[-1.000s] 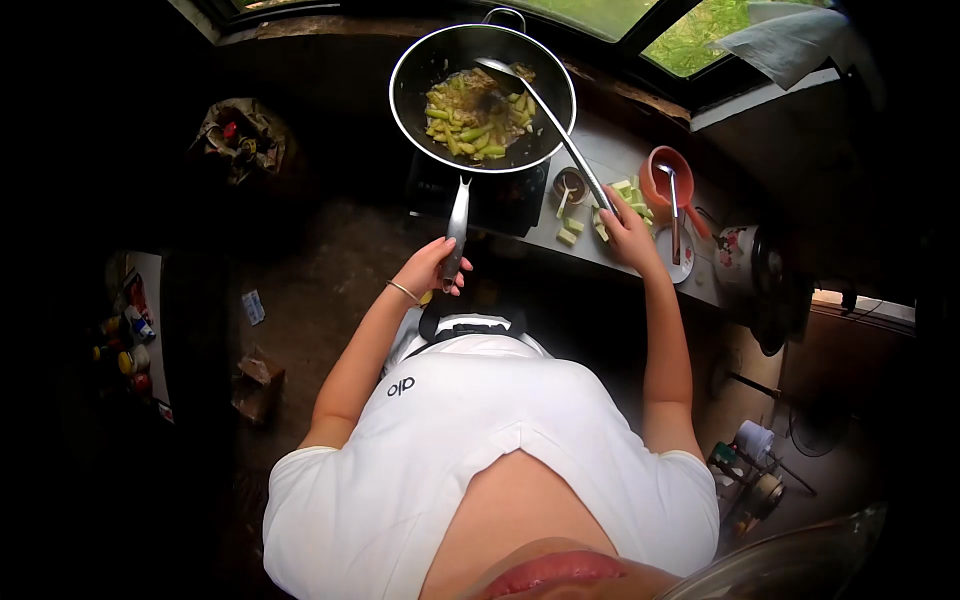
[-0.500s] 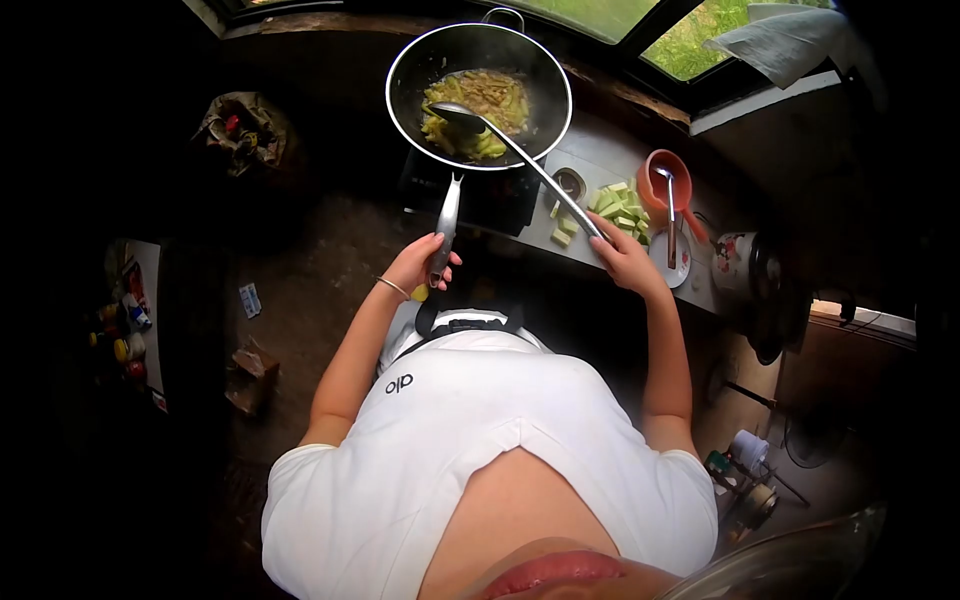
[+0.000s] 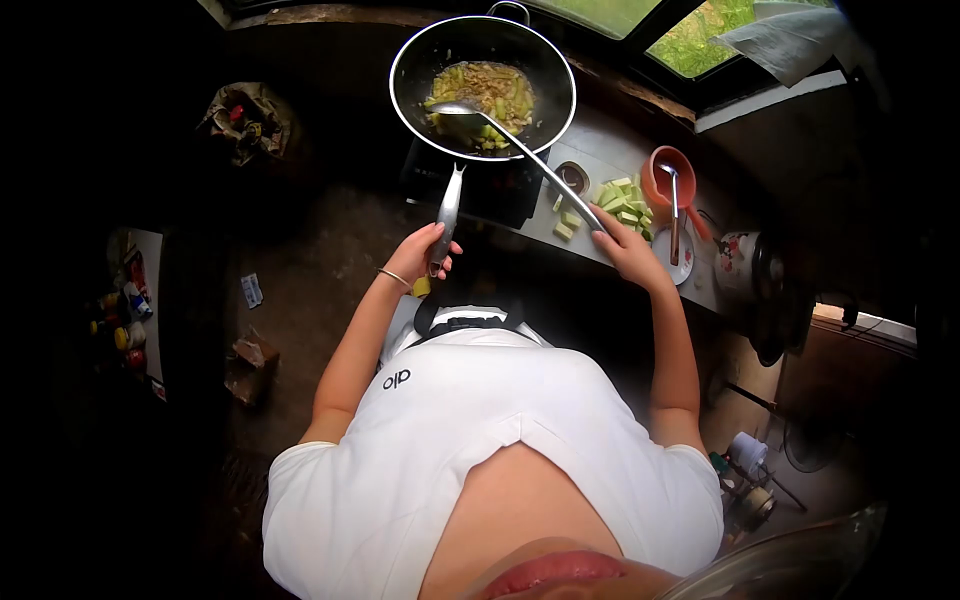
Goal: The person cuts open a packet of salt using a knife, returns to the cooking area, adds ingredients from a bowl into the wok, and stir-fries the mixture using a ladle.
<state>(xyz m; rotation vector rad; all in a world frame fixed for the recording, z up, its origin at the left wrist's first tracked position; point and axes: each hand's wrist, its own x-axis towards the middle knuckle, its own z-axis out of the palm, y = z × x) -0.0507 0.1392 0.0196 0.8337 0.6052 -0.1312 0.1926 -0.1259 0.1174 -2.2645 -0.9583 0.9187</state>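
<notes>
My left hand [image 3: 428, 252] is wrapped around the grey handle of a dark wok [image 3: 552, 70] with a pale rim. Inside the wok lies a cooked mix of green and yellowish food pieces [image 3: 495, 90], wet and glossy. My right hand [image 3: 632, 252] grips the long metal handle of a spatula [image 3: 540, 165]. The spatula's broad head rests over the left part of the food, partly in it; whether it is flat or scoop-shaped I cannot tell. Beneath the wok is a black cooktop [image 3: 480, 190].
On the counter, right of the wok, lie pale green cut vegetable pieces [image 3: 625, 203], a small round container [image 3: 572, 178], an orange-red dipper [image 3: 660, 160] with a ladle inside, a plate [image 3: 685, 262] and a floral-patterned pot [image 3: 737, 258]. A window [image 3: 690, 45] stands behind.
The view has shifted slightly, so the wok sits a little higher in it. Food in the wok looks a bit more gathered. Both hands keep their grips.
</notes>
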